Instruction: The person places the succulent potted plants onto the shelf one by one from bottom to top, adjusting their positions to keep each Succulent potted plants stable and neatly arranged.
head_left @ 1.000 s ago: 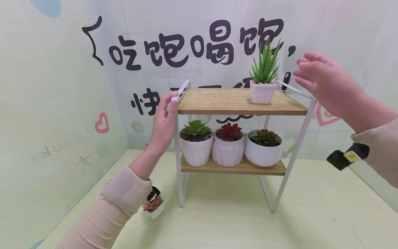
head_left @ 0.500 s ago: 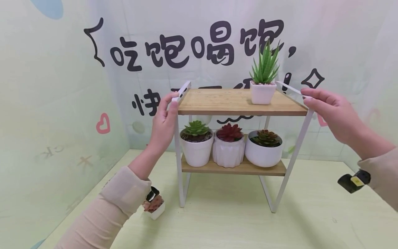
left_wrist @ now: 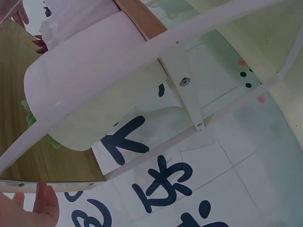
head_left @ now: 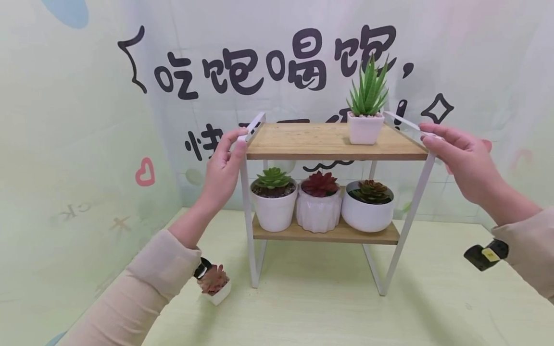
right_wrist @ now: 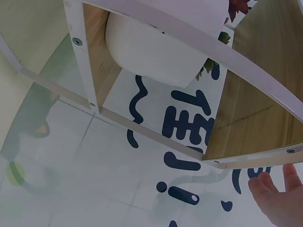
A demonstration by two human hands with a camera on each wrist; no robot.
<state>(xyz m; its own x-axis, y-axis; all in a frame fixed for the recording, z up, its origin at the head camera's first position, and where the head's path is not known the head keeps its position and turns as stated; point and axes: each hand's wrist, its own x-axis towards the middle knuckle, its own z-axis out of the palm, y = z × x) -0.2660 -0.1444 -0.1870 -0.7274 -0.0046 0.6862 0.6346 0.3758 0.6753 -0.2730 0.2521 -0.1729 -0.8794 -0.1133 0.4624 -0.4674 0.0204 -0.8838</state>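
Note:
A two-tier plant shelf [head_left: 298, 139] with wooden boards and a white metal frame stands in the middle of the head view. My left hand [head_left: 222, 173] holds the front end of its top left rail, thumb at the corner. On the opposite side my right hand [head_left: 469, 163] pinches the right rail between thumb and fingers. A spiky green succulent in a square white pot [head_left: 365, 129] stands on the upper board, near the right rail. Below it, three potted succulents sit in a row: green [head_left: 274, 211], dark red [head_left: 318, 214] and brownish green [head_left: 368, 214].
A small pinkish succulent in a white pot [head_left: 218, 290] sits tilted on the pale tabletop [head_left: 320, 307], partly behind the left wrist strap. Printed backdrop walls [head_left: 277, 29] stand behind and at the sides.
My right hand has come down from the air beside the shelf and taken hold of the right rail. My left hand stays on the left rail. The plants look unmoved.

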